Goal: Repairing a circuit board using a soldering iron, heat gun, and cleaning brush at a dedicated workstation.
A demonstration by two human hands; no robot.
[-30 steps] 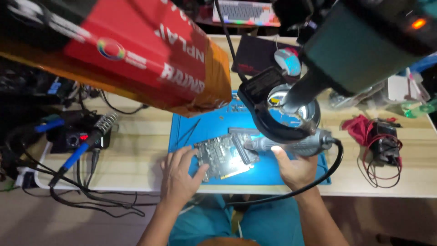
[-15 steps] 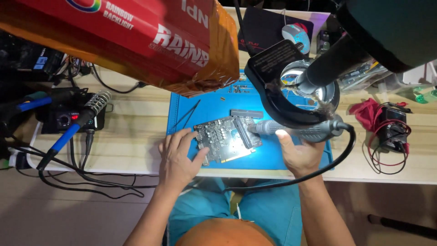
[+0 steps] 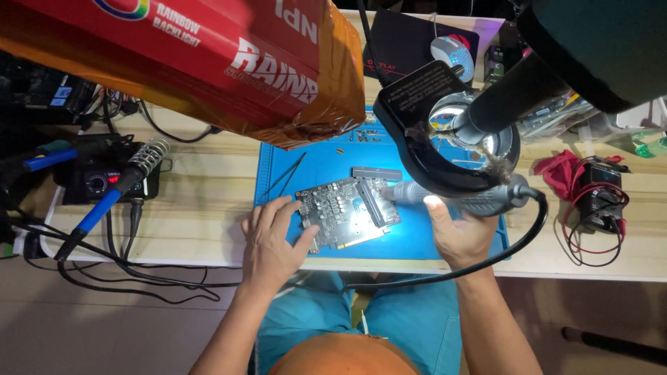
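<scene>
Below, blue mat [image 3: 445, 229] on wooden bench [image 3: 201, 208].

One circuit board [image 3: 347, 212], one blue mat [image 3: 333, 163], one tweezers [image 3: 286, 177], one mouse [image 3: 451, 54], two hands.

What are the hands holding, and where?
Right hand grips the hot-air tool by its handle. Left hand steadies the circuit board at its left edge.

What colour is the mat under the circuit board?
Blue; the mat shows best in the head view.
</scene>
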